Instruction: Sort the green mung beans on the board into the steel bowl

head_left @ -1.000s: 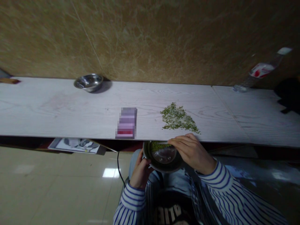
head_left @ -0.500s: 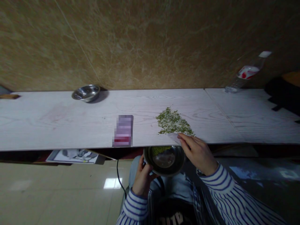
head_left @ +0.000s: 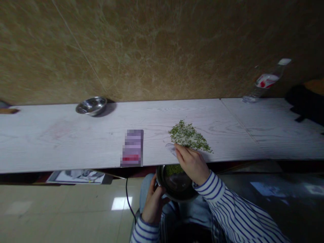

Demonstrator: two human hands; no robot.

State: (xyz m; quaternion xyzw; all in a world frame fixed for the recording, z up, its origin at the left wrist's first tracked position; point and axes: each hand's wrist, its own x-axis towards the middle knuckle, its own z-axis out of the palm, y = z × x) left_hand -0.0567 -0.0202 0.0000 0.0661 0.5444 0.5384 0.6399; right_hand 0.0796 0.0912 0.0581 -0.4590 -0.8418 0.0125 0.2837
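Note:
My left hand (head_left: 155,199) is closed on the rim of a steel bowl (head_left: 162,187), just below the counter's front edge. Small green beans (head_left: 174,169) lie in the far side of this bowl. In the pinch of my right hand (head_left: 193,162) is a clear plastic scoop-like piece (head_left: 170,147), low over the counter. Its exact shape is hard to make out. Loose green beans (head_left: 186,133) are spread on the counter just beyond that hand. My right hand and forearm hide part of the bowl.
The pale wooden counter (head_left: 63,145) runs along a marbled wall. On it are a second steel bowl (head_left: 92,106), a blurred-out phone-like slab (head_left: 133,148) and a clear bottle (head_left: 267,81). A black item (head_left: 306,103) lies at far right. A cable (head_left: 128,194) hangs below.
My right hand has moved left along the counter's front edge with the clear plastic piece, past the near side of the beans. My left hand still holds the bowl.

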